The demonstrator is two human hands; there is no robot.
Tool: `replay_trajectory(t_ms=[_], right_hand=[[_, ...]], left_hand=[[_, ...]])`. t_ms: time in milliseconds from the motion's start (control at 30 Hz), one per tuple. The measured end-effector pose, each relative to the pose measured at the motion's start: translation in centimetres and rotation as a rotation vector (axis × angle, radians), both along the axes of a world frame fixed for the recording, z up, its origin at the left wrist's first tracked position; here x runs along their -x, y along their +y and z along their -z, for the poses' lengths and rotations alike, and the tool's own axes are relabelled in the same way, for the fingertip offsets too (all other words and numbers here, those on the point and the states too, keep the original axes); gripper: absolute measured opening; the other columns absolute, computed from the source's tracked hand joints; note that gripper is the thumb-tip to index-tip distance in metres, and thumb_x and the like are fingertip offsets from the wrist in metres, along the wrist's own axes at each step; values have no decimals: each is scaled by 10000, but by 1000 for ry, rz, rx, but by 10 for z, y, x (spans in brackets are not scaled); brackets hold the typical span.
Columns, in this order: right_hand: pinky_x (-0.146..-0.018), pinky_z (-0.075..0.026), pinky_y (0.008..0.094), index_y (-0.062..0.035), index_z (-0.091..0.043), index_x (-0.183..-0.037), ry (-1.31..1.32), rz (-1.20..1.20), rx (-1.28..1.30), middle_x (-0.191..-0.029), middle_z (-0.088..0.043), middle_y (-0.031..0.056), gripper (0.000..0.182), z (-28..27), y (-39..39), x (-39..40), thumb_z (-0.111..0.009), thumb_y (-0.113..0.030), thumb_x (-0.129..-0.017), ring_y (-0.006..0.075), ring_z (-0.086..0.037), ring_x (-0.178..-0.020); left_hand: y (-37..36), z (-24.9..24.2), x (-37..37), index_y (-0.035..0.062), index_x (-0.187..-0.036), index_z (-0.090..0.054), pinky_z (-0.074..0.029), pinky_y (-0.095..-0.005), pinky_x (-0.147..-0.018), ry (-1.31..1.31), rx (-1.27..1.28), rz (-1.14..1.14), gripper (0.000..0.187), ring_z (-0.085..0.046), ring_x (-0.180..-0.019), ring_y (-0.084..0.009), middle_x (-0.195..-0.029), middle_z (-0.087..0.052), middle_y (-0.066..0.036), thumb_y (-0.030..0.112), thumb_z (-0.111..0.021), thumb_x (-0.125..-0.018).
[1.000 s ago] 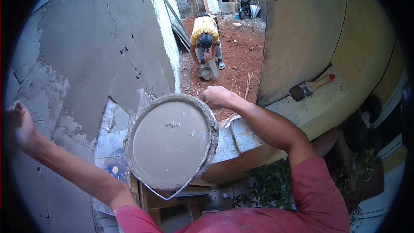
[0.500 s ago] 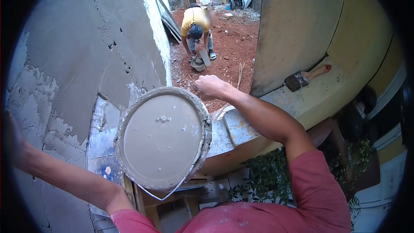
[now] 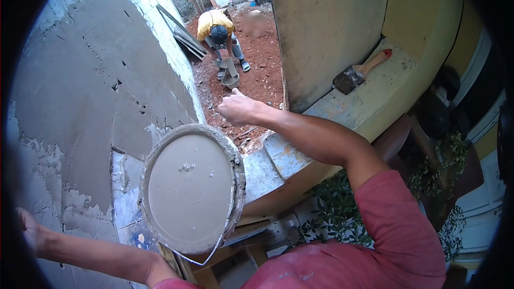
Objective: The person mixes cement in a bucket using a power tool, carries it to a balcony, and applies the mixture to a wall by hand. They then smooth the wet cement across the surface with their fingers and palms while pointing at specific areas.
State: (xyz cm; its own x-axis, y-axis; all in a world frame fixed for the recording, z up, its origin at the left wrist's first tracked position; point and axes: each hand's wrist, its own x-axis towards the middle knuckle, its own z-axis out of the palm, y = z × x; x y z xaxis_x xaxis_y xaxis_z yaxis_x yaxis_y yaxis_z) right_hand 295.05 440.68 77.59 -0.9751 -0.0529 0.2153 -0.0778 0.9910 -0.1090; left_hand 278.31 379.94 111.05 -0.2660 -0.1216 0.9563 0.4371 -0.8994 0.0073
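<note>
R hand [image 3: 236,108] curled fist-like, nothing visible in it, L hand [image 3: 30,231], part cut off, can't tell, nr-full bucket [image 3: 239,182] of wet mortar [image 3: 187,198] betw them by plastered wall [image 3: 64,128], so I'd go slow, avoid knocks.

Smooth mortar [image 3: 188,198], rough crusted bucket rim [image 3: 237,182], matt plaster [image 3: 75,101], wooden brush handle [image 3: 373,64]

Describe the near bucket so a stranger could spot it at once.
Start at the grey wall filling the left side. Right of its lower part sits the bucket, filled with grey mix. Unlike the far bucket beside the bending worker, it looms large, with a cluster of bubbles on top.
</note>
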Motion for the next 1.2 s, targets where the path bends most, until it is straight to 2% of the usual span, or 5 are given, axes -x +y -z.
replay_trajectory(t_ms=[33,200,367,600,1200], right_hand=[[-864,-382,530,-14,-649,-707,57,30,-10,-700,-640,139,70,0,-4,-2,-581,1,-711,335,-644,-769],[-876,-389,615,3,-674,-783,241,-118,12,-732,-644,205,97,23,5,7,-596,-18,-731,341,-660,-848],[-778,-541,490,37,-672,-785,-189,23,42,-790,-668,218,144,-7,-9,-8,-573,-62,-749,343,-682,-847],[-709,-567,422,54,-670,-818,-171,-45,26,-838,-669,237,156,-1,-8,-7,-621,13,-675,356,-681,-827],[-730,-567,418,49,-672,-855,-226,-30,82,-900,-668,243,182,-2,-10,-6,-603,30,-688,357,-676,-858]], left_hand=[[8,-2,-5,8,-845,-541,-459,-363,-723,-66,-49,-22,254,-532,-721,-231,-758,-548,-98,188,-413,-971],[32,-6,-17,-37,-853,-539,-445,-416,-808,-180,-110,-72,212,-534,-796,-261,-792,-541,-143,119,-425,-940],[40,-7,-30,-82,-861,-538,-431,-470,-894,-180,-133,-59,172,-536,-870,-291,-826,-534,-187,49,-437,-909],[61,-4,-52,-78,-1054,-480,-396,-523,-961,-265,-152,-313,167,-501,-1025,-322,-1092,-504,-197,-62,-441,-893],[76,-1,-72,-24,-1164,-442,-399,-566,-918,-192,-216,-340,433,-491,-1048,-333,-1102,-500,-182,76,-630,-787]])
